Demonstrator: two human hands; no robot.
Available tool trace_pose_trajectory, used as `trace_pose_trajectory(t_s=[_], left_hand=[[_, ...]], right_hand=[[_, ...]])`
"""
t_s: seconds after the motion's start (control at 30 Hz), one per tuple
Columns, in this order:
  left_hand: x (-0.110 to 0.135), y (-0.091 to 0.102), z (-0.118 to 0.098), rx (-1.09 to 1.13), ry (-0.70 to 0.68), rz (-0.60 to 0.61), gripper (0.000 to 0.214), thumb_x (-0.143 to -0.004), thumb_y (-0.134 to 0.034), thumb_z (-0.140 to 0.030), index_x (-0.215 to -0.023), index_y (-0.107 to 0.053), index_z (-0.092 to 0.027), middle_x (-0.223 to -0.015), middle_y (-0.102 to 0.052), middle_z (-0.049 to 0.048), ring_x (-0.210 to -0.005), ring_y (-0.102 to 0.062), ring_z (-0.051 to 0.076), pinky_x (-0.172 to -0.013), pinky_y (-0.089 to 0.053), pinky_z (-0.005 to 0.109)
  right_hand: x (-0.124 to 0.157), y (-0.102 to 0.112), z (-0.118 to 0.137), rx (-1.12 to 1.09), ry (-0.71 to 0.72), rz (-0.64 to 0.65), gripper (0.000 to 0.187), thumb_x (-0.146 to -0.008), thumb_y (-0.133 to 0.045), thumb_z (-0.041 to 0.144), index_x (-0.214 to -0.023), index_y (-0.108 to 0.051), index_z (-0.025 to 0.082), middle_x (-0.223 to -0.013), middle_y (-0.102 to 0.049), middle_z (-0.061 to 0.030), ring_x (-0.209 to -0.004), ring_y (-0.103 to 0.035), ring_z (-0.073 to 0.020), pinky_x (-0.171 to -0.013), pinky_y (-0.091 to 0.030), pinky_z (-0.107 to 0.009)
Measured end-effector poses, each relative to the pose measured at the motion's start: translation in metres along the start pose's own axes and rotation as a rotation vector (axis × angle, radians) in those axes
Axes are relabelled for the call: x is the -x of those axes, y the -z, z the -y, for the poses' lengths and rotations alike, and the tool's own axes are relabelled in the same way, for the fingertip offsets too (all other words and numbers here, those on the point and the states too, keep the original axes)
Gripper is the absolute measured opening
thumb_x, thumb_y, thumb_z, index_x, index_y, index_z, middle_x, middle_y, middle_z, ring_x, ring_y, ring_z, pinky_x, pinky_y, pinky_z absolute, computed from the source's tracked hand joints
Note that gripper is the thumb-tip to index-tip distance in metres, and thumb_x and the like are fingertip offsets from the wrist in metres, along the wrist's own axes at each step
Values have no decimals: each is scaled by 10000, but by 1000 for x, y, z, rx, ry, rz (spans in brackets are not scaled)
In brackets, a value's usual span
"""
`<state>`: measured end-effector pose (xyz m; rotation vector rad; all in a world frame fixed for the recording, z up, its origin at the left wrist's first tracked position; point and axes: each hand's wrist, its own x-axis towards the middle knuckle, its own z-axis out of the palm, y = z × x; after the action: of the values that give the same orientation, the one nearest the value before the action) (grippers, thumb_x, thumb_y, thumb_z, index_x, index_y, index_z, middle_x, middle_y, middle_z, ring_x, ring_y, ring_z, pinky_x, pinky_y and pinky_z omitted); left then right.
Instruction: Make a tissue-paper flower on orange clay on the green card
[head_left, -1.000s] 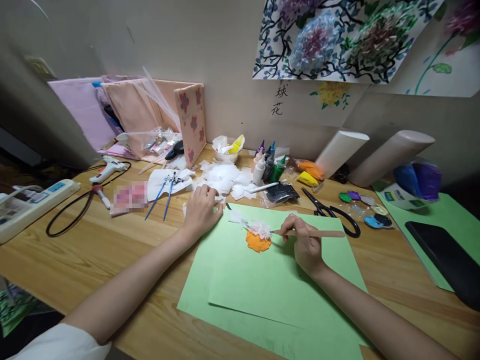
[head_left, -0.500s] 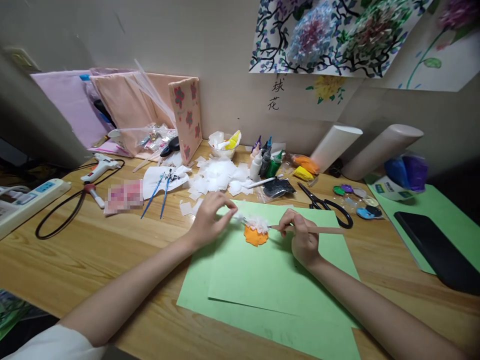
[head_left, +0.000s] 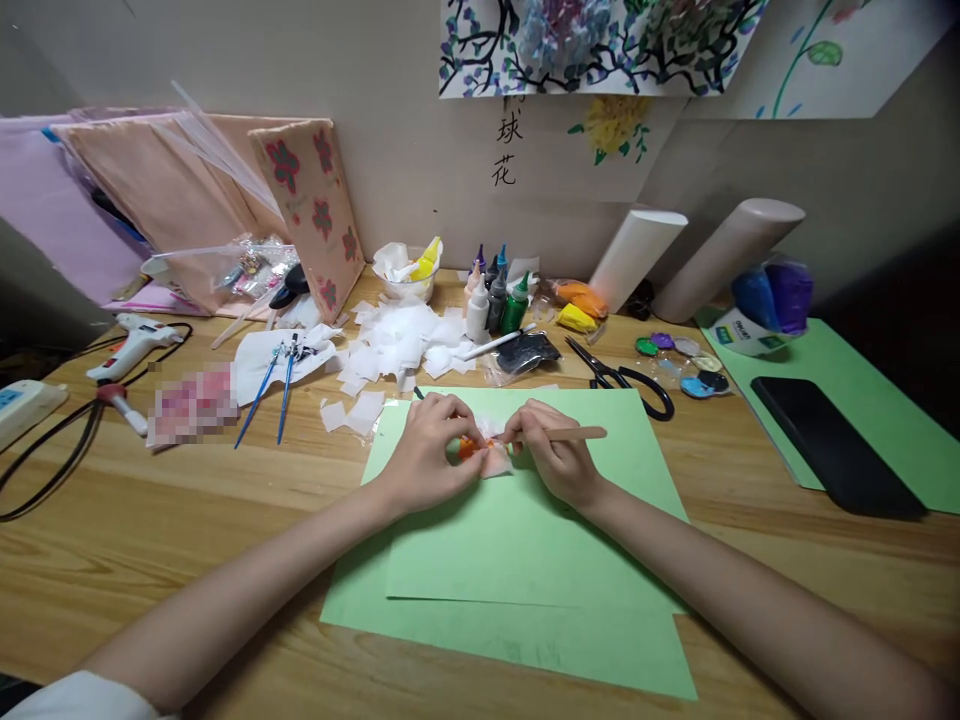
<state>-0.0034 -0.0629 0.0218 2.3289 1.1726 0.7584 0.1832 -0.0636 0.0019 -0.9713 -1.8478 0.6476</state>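
My left hand (head_left: 439, 455) is curled over the green paper (head_left: 517, 550), thumb and fingertips pinching a small thin white paper square (head_left: 498, 464). That square partly covers the orange clay piece (head_left: 468, 447). Behind the fingers, a cluster of crumpled white paper bits (head_left: 491, 424) shows on the clay's far side. My right hand (head_left: 555, 455) is closed around a slim wooden-handled tool (head_left: 581, 434), its handle pointing right. The tool's tip is close to the paper square and hard to make out.
Loose white paper squares (head_left: 397, 335) are heaped behind the green paper. Several squeeze bottles (head_left: 515, 305), black scissors (head_left: 619, 378) and clay packs (head_left: 576, 318) stand or lie nearby. A glue gun (head_left: 135, 345) and blue-handled tools (head_left: 285, 400) are left; a black phone-like slab (head_left: 836, 445) lies right.
My left hand has come in over the clay with a white paper square. My right hand and its tool have come closer to the left fingers. The view has shifted.
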Motion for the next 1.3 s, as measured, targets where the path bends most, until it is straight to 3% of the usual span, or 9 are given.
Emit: trace_pose_trajectory(t_s=[0.13,0.23,0.33,0.43,0.73,1.07,1.3], left_hand=[[-7,-5,2,-98,-18,-35,69,-768,-613,-221,-711,-622,-183,-873,-562,21,-884,-473,184,-774,-337,349],[-7,-9,4,-142,-38,-69,72,-778,-607,-223,-723,-619,-179,-886,-571,24,-892,-474,184,-773,-336,344],[-6,-12,7,-164,-67,-84,63,-785,-605,-226,-745,-620,-180,-900,-581,25,-895,-473,184,-769,-339,340],[-6,-13,8,-166,-73,-90,60,-784,-610,-225,-751,-614,-175,-911,-585,29,-901,-471,187,-766,-348,335],[-6,-11,7,-131,-51,-80,67,-839,-568,-242,-836,-609,-190,-919,-576,35,-898,-472,193,-773,-356,343],[-6,-9,9,-56,89,-120,101,-903,-418,-184,-833,-492,-183,-881,-529,39,-882,-442,192,-786,-375,336],[-6,-5,3,4,-38,-28,46,-858,-503,-203,-892,-529,-187,-929,-534,39,-928,-440,191,-829,-387,336]], right_hand=[[1,1,0,-12,-41,-52,420,-981,-295,307,-658,-540,195,-561,-530,-4,-589,-491,-155,-617,-382,-307],[4,2,2,-73,51,-100,432,-980,-276,291,-641,-528,197,-551,-529,-8,-548,-473,-149,-590,-381,-312],[6,2,4,-56,233,-21,416,-973,-266,250,-651,-523,194,-559,-536,-18,-546,-453,-149,-569,-370,-310],[5,1,2,50,293,67,370,-963,-290,205,-687,-535,184,-587,-542,-25,-561,-441,-149,-568,-359,-304],[4,-1,1,118,175,42,375,-973,-279,211,-685,-517,195,-589,-528,-23,-581,-439,-160,-597,-355,-310],[1,-3,0,135,26,76,395,-992,-271,274,-684,-507,199,-618,-547,-21,-624,-455,-166,-626,-367,-309],[-1,-2,1,113,-51,98,409,-997,-263,324,-673,-484,209,-600,-510,-11,-631,-457,-171,-629,-364,-311]])
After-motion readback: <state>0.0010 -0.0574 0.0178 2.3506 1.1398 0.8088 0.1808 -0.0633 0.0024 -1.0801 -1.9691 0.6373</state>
